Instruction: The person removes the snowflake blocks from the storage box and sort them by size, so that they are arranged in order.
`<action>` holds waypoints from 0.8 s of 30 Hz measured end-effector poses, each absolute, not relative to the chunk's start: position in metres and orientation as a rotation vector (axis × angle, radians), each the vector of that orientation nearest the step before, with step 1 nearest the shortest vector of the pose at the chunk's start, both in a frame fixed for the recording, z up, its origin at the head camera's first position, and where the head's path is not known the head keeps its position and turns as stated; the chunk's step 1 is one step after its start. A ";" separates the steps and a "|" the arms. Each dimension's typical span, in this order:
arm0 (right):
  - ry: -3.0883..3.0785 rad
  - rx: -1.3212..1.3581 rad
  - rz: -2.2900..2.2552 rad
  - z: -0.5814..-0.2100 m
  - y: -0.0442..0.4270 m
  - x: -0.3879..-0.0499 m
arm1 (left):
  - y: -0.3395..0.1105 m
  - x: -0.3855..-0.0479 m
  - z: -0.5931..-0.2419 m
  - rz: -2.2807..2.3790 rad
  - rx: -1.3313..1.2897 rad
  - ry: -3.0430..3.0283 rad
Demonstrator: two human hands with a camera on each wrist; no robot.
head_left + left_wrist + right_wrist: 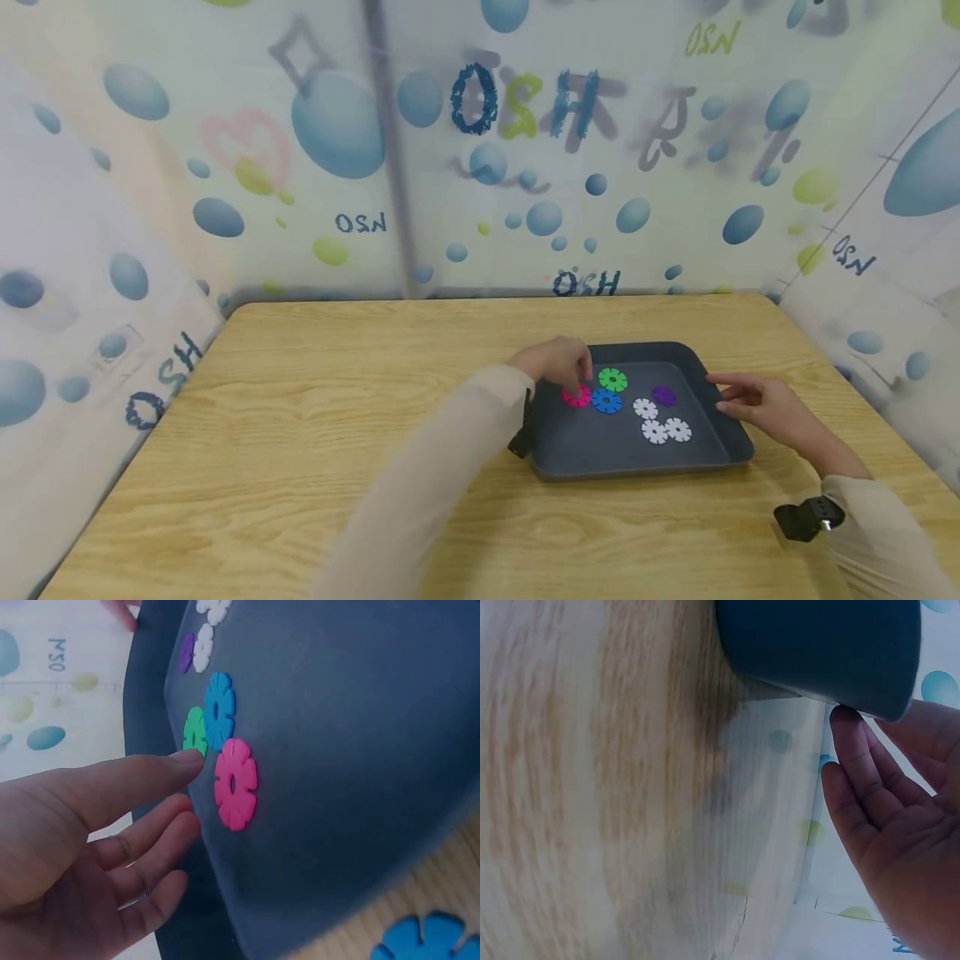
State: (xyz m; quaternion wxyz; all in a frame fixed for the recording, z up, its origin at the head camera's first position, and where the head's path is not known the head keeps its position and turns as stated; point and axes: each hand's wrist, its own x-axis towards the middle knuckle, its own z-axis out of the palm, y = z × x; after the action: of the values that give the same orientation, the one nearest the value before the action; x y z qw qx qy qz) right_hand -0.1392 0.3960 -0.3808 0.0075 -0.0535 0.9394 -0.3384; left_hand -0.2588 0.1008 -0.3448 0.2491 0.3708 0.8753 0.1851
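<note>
A dark grey tray (600, 458) holds flat, notched flower-shaped plastic discs. At its left side, my left hand (558, 360) hovers over the pink disc (236, 784). Its thumb and loosely bent fingers (176, 832) stand apart, with nothing between them. Just beyond lie a blue disc (607, 401) and a green disc (612, 380), the green one partly behind my thumb in the left wrist view. My right hand (768, 408) holds the tray's right rim, some fingers outside the wall (825, 652); the parts behind the rim are hidden in the right wrist view.
Toward the tray's right lie a purple disc (663, 396) and several white discs (655, 432). Another blue disc (427, 941) shows on the wooden table (300, 400) in the left wrist view. A patterned curtain (450, 208) hangs behind the table.
</note>
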 end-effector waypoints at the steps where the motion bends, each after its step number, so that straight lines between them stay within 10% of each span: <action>1: 2.938 -0.166 -1.057 -0.381 0.396 -0.139 | 0.103 -0.258 -0.345 0.500 1.003 2.393; 24: 2.915 -0.123 -1.056 -0.377 0.394 -0.138 | 0.121 -0.253 -0.359 0.279 0.859 2.484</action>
State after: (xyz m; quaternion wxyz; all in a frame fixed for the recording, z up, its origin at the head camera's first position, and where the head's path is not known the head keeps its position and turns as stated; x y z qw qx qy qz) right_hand -0.1378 0.3936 -0.3774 0.0195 -0.0396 0.9392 -0.3404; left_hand -0.2534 0.1206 -0.3590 0.2465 0.3148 0.9109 0.1022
